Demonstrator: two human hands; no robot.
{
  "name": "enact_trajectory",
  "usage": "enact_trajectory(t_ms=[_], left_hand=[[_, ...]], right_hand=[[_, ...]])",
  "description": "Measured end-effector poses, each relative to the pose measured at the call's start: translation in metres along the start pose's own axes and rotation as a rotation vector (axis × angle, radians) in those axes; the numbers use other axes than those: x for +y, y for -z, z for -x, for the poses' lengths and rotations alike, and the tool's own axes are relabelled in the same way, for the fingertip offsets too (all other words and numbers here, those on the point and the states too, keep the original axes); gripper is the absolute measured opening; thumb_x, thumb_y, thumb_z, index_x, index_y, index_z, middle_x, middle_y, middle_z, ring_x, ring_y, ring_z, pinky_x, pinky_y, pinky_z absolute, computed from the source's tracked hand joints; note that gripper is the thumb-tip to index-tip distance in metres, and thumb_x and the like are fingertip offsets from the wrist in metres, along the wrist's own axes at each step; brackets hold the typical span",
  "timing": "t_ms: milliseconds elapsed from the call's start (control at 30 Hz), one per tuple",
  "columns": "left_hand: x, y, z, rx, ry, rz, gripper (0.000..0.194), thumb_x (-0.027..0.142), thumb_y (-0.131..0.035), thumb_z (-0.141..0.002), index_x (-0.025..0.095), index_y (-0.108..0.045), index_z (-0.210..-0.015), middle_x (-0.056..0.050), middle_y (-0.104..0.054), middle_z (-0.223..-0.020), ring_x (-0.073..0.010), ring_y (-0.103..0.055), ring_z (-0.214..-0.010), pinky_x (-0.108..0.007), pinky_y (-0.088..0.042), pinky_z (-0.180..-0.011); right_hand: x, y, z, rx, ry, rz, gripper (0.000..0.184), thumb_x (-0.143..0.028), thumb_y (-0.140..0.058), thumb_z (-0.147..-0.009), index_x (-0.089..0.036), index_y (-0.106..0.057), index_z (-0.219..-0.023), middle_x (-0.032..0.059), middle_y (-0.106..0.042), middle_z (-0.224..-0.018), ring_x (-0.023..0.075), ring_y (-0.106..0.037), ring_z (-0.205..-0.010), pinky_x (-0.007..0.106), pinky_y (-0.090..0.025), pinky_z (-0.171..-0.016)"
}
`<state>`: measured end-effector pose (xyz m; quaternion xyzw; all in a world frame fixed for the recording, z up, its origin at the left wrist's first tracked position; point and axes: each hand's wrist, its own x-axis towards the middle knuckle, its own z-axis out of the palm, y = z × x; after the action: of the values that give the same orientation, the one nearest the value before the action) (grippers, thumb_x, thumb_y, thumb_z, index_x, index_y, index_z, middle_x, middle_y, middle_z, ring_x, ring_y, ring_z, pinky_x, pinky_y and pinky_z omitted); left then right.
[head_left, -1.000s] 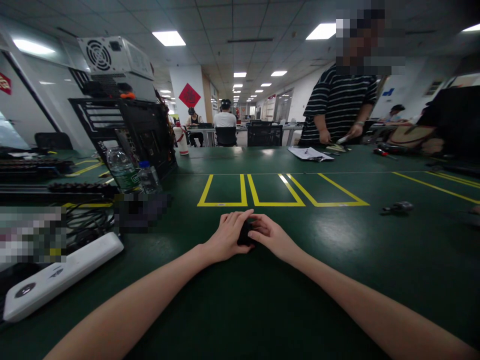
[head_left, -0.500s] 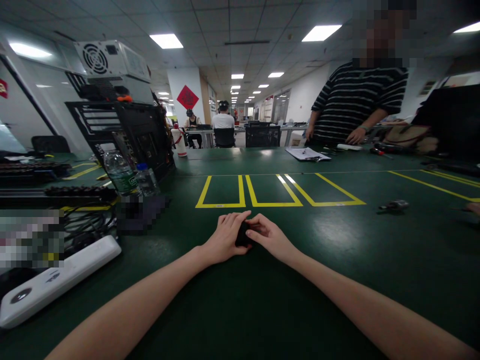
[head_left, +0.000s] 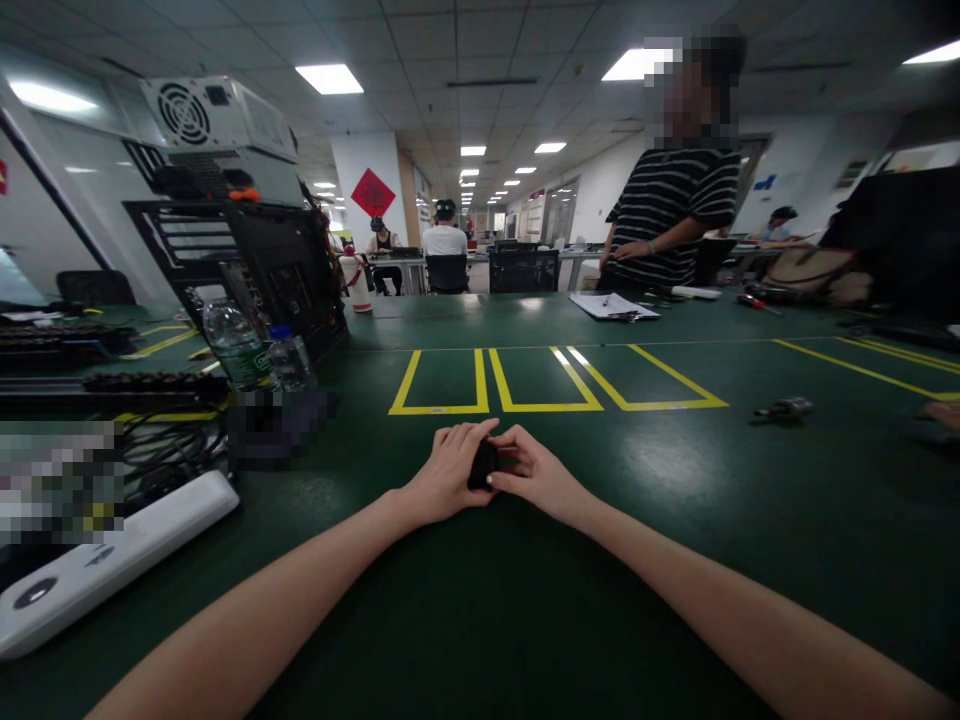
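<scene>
A small black object (head_left: 482, 468) sits between my hands, low over the green tabletop (head_left: 495, 600); its exact kind is hidden by my fingers. My left hand (head_left: 450, 468) wraps round its left side, with fingers over the top and the thumb beneath. From the right, my right hand (head_left: 534, 470) pinches its near right edge between thumb and bent fingers. Beyond both hands, yellow tape outlines (head_left: 442, 409) mark the tabletop.
At left stand an open computer case (head_left: 277, 270), a clear water bottle (head_left: 234, 340), a smaller blue-capped bottle (head_left: 289, 360) and a white power strip (head_left: 120, 560). A clipboard (head_left: 613, 306) lies ahead, a dark metal part (head_left: 784, 410) at right. A person in a striped shirt (head_left: 667, 210) stands across the table.
My right thumb has shifted slightly down and left along the black object. The person across the table has turned and moved a hand to the waist. My view has drifted a little to the right.
</scene>
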<state>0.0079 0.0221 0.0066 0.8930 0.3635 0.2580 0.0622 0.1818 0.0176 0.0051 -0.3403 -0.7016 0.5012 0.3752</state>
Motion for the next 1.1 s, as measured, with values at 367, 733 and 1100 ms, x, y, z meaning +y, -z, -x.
enact_trajectory(t_ms=[367, 733, 1100], left_hand=[[-0.0008, -0.0013, 0.0003, -0.003, -0.007, 0.002, 0.075, 0.030, -0.061, -0.068, 0.022, -0.016, -0.127, -0.008, -0.040, -0.120, -0.0245, -0.038, -0.110, -0.042, -0.027, -0.092], [-0.0025, -0.0043, 0.0001, 0.014, 0.003, -0.001, 0.077, 0.028, -0.063, -0.065, 0.022, -0.017, -0.127, -0.008, -0.041, -0.118, -0.0240, -0.038, -0.109, -0.040, -0.027, -0.092], [0.0021, 0.0052, 0.0013, -0.032, -0.005, 0.012, 0.073, 0.027, -0.061, -0.068, 0.021, -0.018, -0.127, -0.009, -0.040, -0.118, -0.0239, -0.037, -0.109, -0.041, -0.027, -0.092]], right_hand=[[0.0021, 0.0008, -0.0031, 0.028, -0.059, 0.026, 0.031, -0.028, -0.056, -0.072, -0.020, -0.046, -0.101, 0.0039, -0.051, -0.104, 0.0189, -0.051, -0.099, 0.040, -0.042, -0.086], [0.0024, 0.0000, -0.0023, -0.022, 0.017, -0.051, 0.023, -0.028, -0.055, -0.074, -0.020, -0.047, -0.094, 0.0015, -0.053, -0.096, 0.0173, -0.054, -0.092, 0.036, -0.046, -0.080], [0.0083, 0.0009, -0.0027, -0.028, 0.031, -0.018, 0.034, -0.019, -0.062, -0.067, -0.023, -0.045, -0.096, 0.0003, -0.051, -0.099, 0.0177, -0.052, -0.097, 0.036, -0.045, -0.082]])
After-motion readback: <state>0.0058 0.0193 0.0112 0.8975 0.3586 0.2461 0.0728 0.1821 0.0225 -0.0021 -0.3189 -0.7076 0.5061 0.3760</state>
